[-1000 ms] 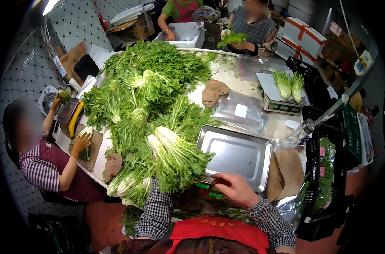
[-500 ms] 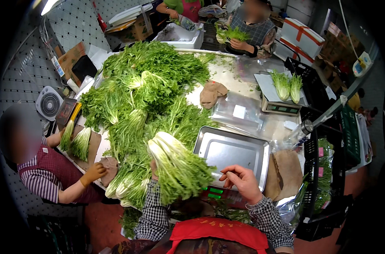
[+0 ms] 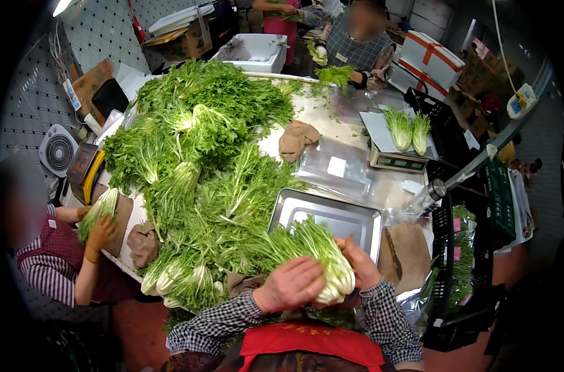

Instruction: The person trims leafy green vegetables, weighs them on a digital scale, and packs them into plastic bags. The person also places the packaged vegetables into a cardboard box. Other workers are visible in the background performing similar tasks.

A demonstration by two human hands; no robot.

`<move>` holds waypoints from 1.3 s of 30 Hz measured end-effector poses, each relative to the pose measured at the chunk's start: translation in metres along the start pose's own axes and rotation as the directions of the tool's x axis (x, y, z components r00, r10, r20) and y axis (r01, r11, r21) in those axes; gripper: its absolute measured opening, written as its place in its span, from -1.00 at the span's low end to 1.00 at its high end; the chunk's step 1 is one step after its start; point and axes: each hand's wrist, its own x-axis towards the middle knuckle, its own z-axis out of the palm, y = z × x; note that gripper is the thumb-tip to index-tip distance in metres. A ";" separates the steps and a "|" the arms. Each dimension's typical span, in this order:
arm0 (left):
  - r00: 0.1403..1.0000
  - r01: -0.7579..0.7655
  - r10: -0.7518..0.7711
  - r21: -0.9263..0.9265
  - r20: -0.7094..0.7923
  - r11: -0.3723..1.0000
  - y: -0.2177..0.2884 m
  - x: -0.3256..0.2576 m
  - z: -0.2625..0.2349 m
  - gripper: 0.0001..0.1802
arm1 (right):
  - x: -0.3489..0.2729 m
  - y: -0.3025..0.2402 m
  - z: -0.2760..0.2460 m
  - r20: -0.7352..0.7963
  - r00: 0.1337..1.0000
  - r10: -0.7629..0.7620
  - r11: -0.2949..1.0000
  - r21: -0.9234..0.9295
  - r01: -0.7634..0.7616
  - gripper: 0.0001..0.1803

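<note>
A bunch of curly endive [image 3: 316, 251] with green leaves and a pale base is held between my hands, over the near part of a metal tray [image 3: 373, 222]. Its leaves point to the far left and its base toward me, at the right. Across its near left side lies my left hand [image 3: 292, 284], fingers bent over the stalks. On the right side my right hand [image 3: 360, 263] grips the bunch near its base; some of its fingers are hidden. A large heap of curly endive [image 3: 232, 180] covers the table to the left.
At the left, a co-worker's gloved hand [image 3: 100, 234] holds another bunch. Across the table another person handles greens [image 3: 334, 75]. A scale [image 3: 398, 162] with two bunches stands at the far right. A brown cloth [image 3: 297, 140], clear bags [image 3: 334, 177], a bottle [image 3: 427, 195] and black crates [image 3: 443, 260] are nearby.
The bunch has moved right in my left hand and turned, its base now toward me. My right hand, open before, has closed on it. The left co-worker has lifted a bunch.
</note>
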 end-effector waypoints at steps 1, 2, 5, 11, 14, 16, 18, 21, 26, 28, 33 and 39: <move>0.998 -0.019 0.020 -0.018 0.067 1.000 0.008 -0.002 0.000 -0.69 | -0.003 0.001 0.003 -0.010 1.000 -0.003 1.000 -0.031 0.002 -0.37; 0.993 -0.041 0.043 -0.018 0.111 0.999 0.012 -0.006 0.003 -0.66 | -0.004 0.005 -0.004 -0.054 0.998 0.015 0.998 -0.064 -0.018 -0.46; 0.993 -0.049 0.054 -0.040 0.108 0.998 0.017 -0.019 0.013 -0.64 | -0.011 0.015 -0.003 -0.061 0.998 -0.006 0.997 -0.072 0.002 -0.52; 0.992 -0.030 0.039 -0.078 0.121 0.997 0.019 -0.018 0.008 -0.65 | -0.017 0.027 -0.007 -0.121 0.993 0.003 0.997 -0.077 -0.012 -0.54; 0.990 -0.057 0.066 -0.076 0.121 0.995 0.019 -0.019 0.007 -0.70 | -0.019 0.025 0.002 -0.129 0.992 0.000 0.995 -0.098 -0.013 -0.55; 0.991 -0.052 0.063 -0.095 0.119 0.994 0.018 -0.018 0.005 -0.73 | -0.019 0.024 0.006 -0.129 0.992 0.007 0.994 -0.104 -0.020 -0.55; 0.992 -0.030 0.046 -0.126 0.120 0.992 0.018 -0.016 0.000 -0.74 | -0.019 0.024 0.008 -0.126 0.992 0.020 0.994 -0.105 -0.033 -0.54; 0.985 0.165 -0.142 -0.282 0.101 0.945 0.015 -0.014 -0.010 -0.66 | -0.019 0.020 0.012 -0.062 0.995 0.075 0.997 -0.004 -0.076 -0.49; 0.670 0.504 -0.728 -0.809 0.144 0.304 -0.007 -0.027 -0.053 -0.35 | -0.027 0.004 0.006 -0.166 0.986 0.007 0.885 -0.458 -0.083 -0.49; 0.408 0.469 -0.848 -0.875 0.338 -0.123 -0.020 -0.031 -0.061 -0.35 | -0.022 0.006 0.008 -0.204 0.961 -0.185 0.767 -0.642 0.012 -0.55; 0.223 0.324 -0.841 -0.851 0.493 -0.413 -0.040 -0.083 -0.040 -0.45 | 0.001 0.026 0.023 -0.030 0.956 -0.292 0.847 -0.472 0.244 -0.59; 0.041 0.115 -0.839 -0.836 0.543 -0.536 -0.049 -0.100 -0.018 -0.38 | -0.002 0.052 0.008 -0.068 0.998 -0.005 0.958 -0.287 -0.015 -0.58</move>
